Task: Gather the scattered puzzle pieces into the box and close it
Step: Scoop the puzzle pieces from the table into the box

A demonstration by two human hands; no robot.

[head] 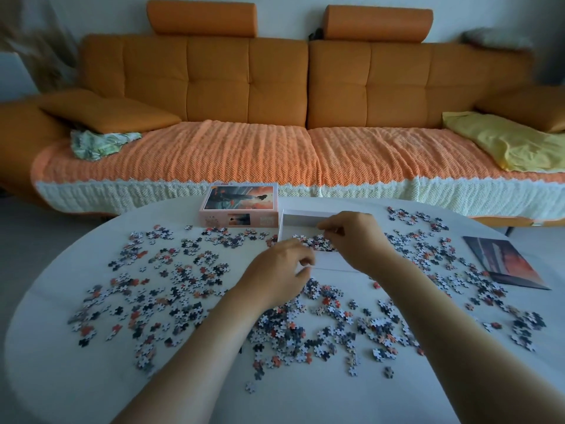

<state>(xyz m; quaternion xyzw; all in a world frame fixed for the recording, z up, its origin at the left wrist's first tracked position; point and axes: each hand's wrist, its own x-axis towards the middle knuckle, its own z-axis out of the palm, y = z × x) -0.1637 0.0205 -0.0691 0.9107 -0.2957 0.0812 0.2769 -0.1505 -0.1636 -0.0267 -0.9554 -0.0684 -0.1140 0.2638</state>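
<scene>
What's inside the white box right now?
A small heap of pieces lies on the box floor; the far part shows bare white. The right hand and left hand cover its near side, so anything beneath them is hidden.

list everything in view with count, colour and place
puzzle pieces: many, dark, white and orange, scattered across table, some in box base
box base: one, white, table's far middle
box lid: one, pink with picture, left of base
picture sheet: one, dark and orange, table's right side
table: one, white, foreground
sofa: one, orange, behind table
knitted throw: one, orange and cream, on sofa seat
yellow cloth: one, sofa's right end
cushion: one, orange, sofa's left end
left hand: one, at base's near edge, fingers curled
right hand: one, over base, fingers curled
</scene>
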